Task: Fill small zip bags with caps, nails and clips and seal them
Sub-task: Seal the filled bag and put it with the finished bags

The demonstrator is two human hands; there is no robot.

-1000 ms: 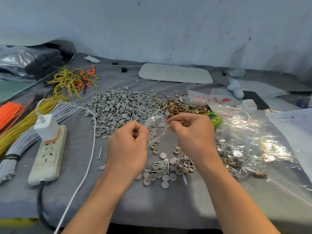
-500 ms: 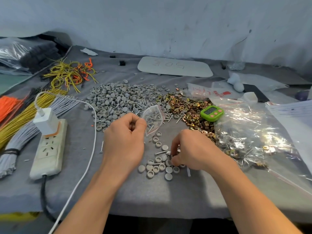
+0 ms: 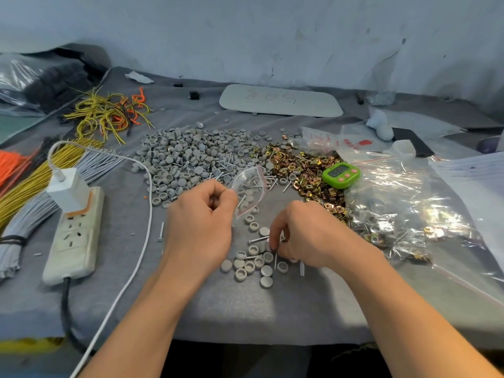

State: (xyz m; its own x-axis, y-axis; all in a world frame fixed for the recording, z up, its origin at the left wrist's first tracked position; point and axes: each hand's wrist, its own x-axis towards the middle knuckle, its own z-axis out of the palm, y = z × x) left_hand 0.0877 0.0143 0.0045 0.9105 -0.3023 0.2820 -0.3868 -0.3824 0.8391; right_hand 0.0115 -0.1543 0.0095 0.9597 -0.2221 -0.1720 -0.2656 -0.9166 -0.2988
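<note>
Nearest on the tabletop [image 3: 272,309] lies a small scatter of caps [image 3: 266,270], about fifteen, with one loose nail across them and another lying alone to the left, near the cable. The right hand [image 3: 311,238] is down on this scatter, its grip narrow, thumb and forefinger curled onto what looks like a nail [image 3: 275,262] standing on end. Just beyond, the left hand [image 3: 201,214] pinches one small bag [image 3: 251,186] by a corner and holds it off the tabletop, mouth toward the right hand; whether the mouth is open I cannot tell.

To do this step well, I judge the right hand should lift the nail clear by its shank and feed it in head first, so the point does not snag or pierce the film. The left hand should keep the mouth spread and the bag tipped so nothing spills.

Farther back are the stocks: one big heap of caps [image 3: 188,156] with nails mixed in along its right edge, too many to count, then one heap of clips [image 3: 308,170]. Beside the clips sit one timer [image 3: 341,174] and one large bag [image 3: 414,214] of packed goods.
</note>
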